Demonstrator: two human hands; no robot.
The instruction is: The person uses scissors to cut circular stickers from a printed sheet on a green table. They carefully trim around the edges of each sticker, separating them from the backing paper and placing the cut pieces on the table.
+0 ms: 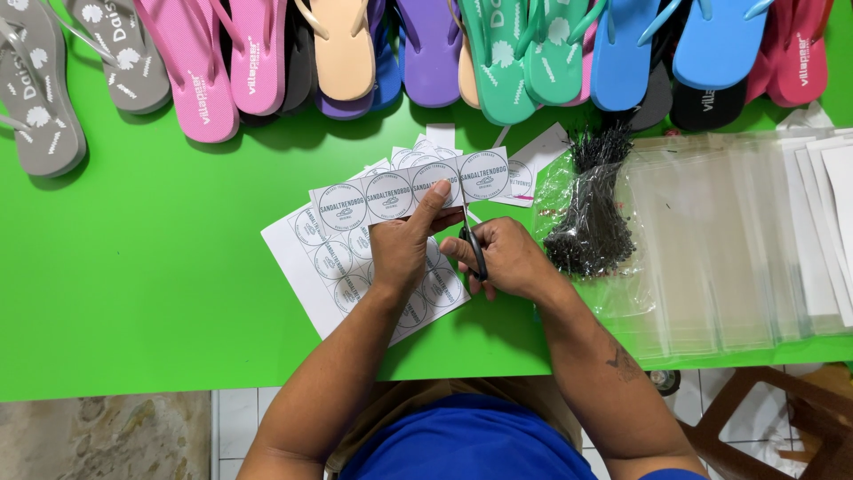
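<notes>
Blue-shirted worker at a green bench (133,293): left hand (402,249) pinches a white paper strip (410,190) of four round printed labels, its long axis running left to right, right end tipped slightly up. Right hand (508,260) is clenched around black scissors (474,246), blades pointing away toward the strip's fourth label. One larger label sheet (306,267) lies beneath the hands. Black tag ties (591,213) and clear bags (711,240) sit right; flip-flops (426,53) line the far edge.
</notes>
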